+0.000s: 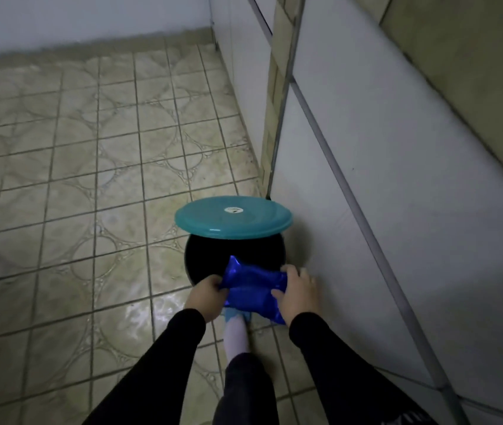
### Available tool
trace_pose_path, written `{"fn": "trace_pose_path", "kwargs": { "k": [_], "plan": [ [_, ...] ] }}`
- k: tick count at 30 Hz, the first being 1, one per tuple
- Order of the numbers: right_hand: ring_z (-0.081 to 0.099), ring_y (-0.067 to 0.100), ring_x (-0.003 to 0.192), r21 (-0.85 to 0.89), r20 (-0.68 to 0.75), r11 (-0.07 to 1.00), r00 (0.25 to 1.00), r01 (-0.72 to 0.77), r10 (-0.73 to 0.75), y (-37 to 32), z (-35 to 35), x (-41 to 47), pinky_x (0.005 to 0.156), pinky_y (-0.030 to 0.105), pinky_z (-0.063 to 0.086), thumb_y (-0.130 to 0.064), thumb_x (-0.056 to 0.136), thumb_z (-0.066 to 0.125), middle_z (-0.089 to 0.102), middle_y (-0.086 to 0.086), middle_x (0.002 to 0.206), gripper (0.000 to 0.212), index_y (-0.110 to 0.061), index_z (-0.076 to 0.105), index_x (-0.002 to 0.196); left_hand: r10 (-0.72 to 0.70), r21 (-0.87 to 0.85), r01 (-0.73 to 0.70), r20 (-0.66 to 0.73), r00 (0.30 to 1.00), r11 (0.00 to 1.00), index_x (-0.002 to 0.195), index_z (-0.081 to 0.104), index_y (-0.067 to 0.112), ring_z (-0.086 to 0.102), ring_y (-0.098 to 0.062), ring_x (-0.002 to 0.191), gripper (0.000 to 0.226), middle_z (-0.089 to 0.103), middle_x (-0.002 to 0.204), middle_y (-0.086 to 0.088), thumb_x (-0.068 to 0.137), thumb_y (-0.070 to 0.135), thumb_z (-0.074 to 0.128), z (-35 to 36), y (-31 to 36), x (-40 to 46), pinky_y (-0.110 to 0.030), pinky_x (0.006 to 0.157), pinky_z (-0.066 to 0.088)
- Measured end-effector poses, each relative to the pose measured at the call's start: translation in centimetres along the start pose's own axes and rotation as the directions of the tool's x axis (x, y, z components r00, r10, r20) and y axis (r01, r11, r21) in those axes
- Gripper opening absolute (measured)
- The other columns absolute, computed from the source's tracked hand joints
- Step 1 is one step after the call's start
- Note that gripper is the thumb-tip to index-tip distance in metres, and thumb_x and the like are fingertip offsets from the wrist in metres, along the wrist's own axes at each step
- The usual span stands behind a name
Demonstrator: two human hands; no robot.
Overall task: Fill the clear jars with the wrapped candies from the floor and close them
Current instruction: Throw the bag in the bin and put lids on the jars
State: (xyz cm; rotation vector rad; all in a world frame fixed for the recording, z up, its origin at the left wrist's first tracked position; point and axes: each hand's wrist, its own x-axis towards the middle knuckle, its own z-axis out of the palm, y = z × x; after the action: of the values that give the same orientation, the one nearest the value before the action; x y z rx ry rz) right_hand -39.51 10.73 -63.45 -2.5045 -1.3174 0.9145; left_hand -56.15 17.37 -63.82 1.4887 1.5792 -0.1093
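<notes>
- The left hand (205,294) is curling its fingers (213,282) around the left end of a shiny blue foil bag (251,288), pinching it from the side.
- The right hand (296,294) is gripping the bag's right end, its fingers (290,276) bent over the top edge and the thumb pressing on the near face.
- The bag is hanging between the two hands, stretched from one grip to the other; its lower corner is drooping toward the floor. It looks empty or nearly so, though what it is holding cannot be told.
- Just beyond the fingers, a black round bin (207,259) is standing open, with its teal lid (233,217) tipped up at the far rim; the bag's top corner is overlapping the bin's mouth.
- A foot in a white sock (236,334) seems to be pressing the bin's blue pedal (232,315), directly below the bag.
- The bin is standing on the tiled floor (75,179), just beside a grey partition wall (366,210).
- No clear jars and no wrapped candies are showing anywhere, so how many jars are filled or closed cannot be told.
- As a judgement, the bag is probably the candies' packaging, heading for the bin.
</notes>
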Motion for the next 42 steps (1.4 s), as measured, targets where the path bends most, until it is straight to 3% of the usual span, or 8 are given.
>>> {"fn": "trace_pose_path", "kwargs": {
  "k": [5, 9, 15, 21, 31, 34, 38, 42],
  "plan": [
    [0.044, 0.026, 0.128, 0.365, -0.025, 0.930, 0.999, 0.045, -0.038, -3.4, 0.5, 1.5, 0.106, 0.032, 0.035, -0.010, 0.087, 0.066, 0.036, 0.009, 0.141, 0.060, -0.018, 0.040, 0.140, -0.053, -0.090, 0.038, -0.165, 0.985, 0.995, 0.119, 0.059, 0.004, 0.060, -0.033, 0.105, 0.029, 0.067, 0.111, -0.018, 0.091, 0.007, 0.054, -2.5, -0.7, 0.8, -0.028, 0.078, 0.039],
    [0.041, 0.027, 0.131, 0.492, -0.027, 0.870, 0.999, 0.032, -0.021, -3.9, 2.1, 3.1, 0.108, 0.029, 0.030, -0.014, 0.087, 0.067, 0.038, 0.014, 0.143, 0.061, -0.011, 0.040, 0.142, -0.103, -0.143, 0.073, -0.213, 0.972, 0.987, 0.119, 0.061, 0.003, 0.059, -0.034, 0.109, 0.029, 0.066, 0.115, -0.018, 0.090, 0.007, 0.054, -2.8, -1.4, 2.7, -0.029, 0.083, 0.041],
    [0.036, 0.024, 0.136, 0.395, 0.111, 0.919, 0.993, -0.012, -0.034, -3.1, 3.5, 4.2, 0.107, 0.027, 0.031, -0.021, 0.095, 0.057, 0.034, 0.009, 0.151, 0.059, -0.012, 0.032, 0.147, -0.145, -0.162, 0.114, -0.189, 0.971, 0.980, 0.137, 0.049, 0.003, 0.052, -0.032, 0.125, 0.049, 0.056, 0.135, -0.017, 0.094, 0.024, 0.055, -1.4, -1.6, 4.5, -0.033, 0.101, 0.039],
    [0.046, 0.027, 0.128, 0.298, 0.194, 0.952, 0.981, -0.063, 0.004, -3.3, 1.6, 3.0, 0.101, 0.029, 0.038, -0.019, 0.094, 0.056, 0.044, 0.013, 0.143, 0.051, -0.012, 0.041, 0.143, -0.026, -0.083, 0.016, -0.117, 0.993, 0.996, 0.121, 0.063, 0.010, 0.059, -0.025, 0.114, 0.031, 0.066, 0.122, -0.009, 0.093, 0.023, 0.056, -1.4, -0.1, 2.4, -0.022, 0.083, 0.039],
    [0.055, 0.023, 0.119, 0.241, 0.096, 0.969, 0.995, -0.048, 0.025, -7.8, -10.1, -2.7, 0.089, 0.021, 0.042, -0.016, 0.093, 0.053, 0.057, 0.010, 0.131, 0.037, -0.009, 0.055, 0.129, 0.194, 0.027, -0.192, -0.133, 0.972, 0.981, 0.095, 0.069, 0.016, 0.064, -0.019, 0.093, 0.016, 0.072, 0.095, -0.002, 0.093, 0.026, 0.057, -7.7, 8.1, -5.9, -0.023, 0.075, 0.042],
    [0.055, 0.026, 0.119, 0.229, 0.072, 0.972, 0.997, -0.045, 0.029, -9.1, -14.4, -4.8, 0.093, 0.025, 0.042, -0.013, 0.092, 0.051, 0.057, 0.012, 0.131, 0.036, -0.006, 0.056, 0.127, 0.230, 0.058, -0.224, -0.152, 0.961, 0.973, 0.091, 0.067, 0.018, 0.060, -0.016, 0.081, 0.016, 0.066, 0.085, 0.001, 0.094, 0.029, 0.055, -9.6, 11.0, -8.7, -0.023, 0.067, 0.039],
    [0.058, 0.025, 0.111, 0.270, 0.023, 0.963, 1.000, 0.001, -0.008, -11.7, -19.3, -7.2, 0.082, 0.021, 0.043, -0.015, 0.093, 0.051, 0.060, 0.011, 0.126, 0.034, -0.008, 0.056, 0.126, 0.297, 0.072, -0.288, -0.197, 0.934, 0.955, 0.102, 0.068, 0.016, 0.057, -0.016, 0.080, 0.021, 0.068, 0.095, -0.003, 0.095, 0.028, 0.052, -12.2, 15.1, -12.5, -0.023, 0.066, 0.039],
    [0.058, 0.024, 0.112, 0.335, -0.029, 0.941, 0.998, 0.057, -0.051, -14.2, -24.8, -10.0, 0.089, 0.023, 0.044, -0.015, 0.094, 0.053, 0.060, 0.010, 0.125, 0.033, -0.009, 0.056, 0.126, 0.381, 0.025, -0.392, -0.301, 0.874, 0.920, 0.102, 0.069, 0.020, 0.063, -0.016, 0.090, 0.019, 0.070, 0.098, 0.001, 0.095, 0.024, 0.053, -15.1, 19.1, -16.4, -0.023, 0.073, 0.045]
  ]
}}
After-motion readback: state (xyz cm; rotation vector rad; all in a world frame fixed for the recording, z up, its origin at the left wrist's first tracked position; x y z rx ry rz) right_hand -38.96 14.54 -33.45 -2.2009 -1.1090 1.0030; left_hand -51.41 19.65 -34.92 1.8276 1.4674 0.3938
